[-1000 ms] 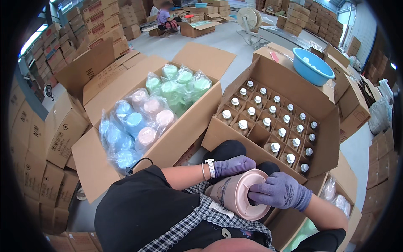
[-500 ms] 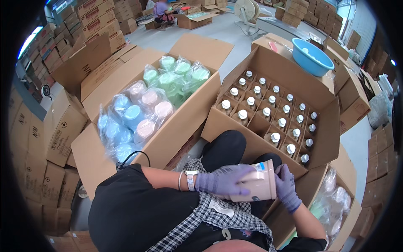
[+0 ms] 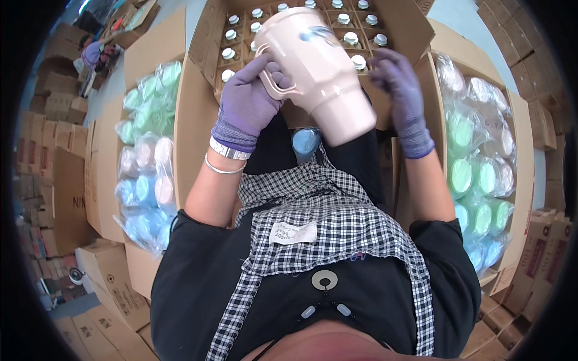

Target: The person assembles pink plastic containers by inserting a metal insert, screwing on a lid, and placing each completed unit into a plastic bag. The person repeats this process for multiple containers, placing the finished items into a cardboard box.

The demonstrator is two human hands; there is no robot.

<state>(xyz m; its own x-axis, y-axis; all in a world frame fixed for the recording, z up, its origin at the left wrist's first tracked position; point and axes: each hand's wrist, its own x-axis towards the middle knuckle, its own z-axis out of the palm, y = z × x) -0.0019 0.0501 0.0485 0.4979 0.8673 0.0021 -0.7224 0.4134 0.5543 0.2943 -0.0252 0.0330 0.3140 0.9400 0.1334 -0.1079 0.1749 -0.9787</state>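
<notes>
A large pale pink mug with a side handle and a narrower base hangs tilted in front of me, its base toward the lower right. My left hand, in a purple knit glove, is closed around the handle. Off the mug's right side is my gloved right hand, apart from it. Its fingers look spread but slightly blurred, and I see nothing in them. A blue round object shows below the mug, between my legs.
A divided carton of white-capped bottles stands ahead, partly behind the mug. Open cartons flank me: the left box and right box hold bagged green, pink and blue mugs. Stacked cartons line both sides, and another person sits far left.
The mug has gone from lying sideways between both hands at my lap to being raised by its handle in my left hand. My right hand has come off it. The view has tilted down.
</notes>
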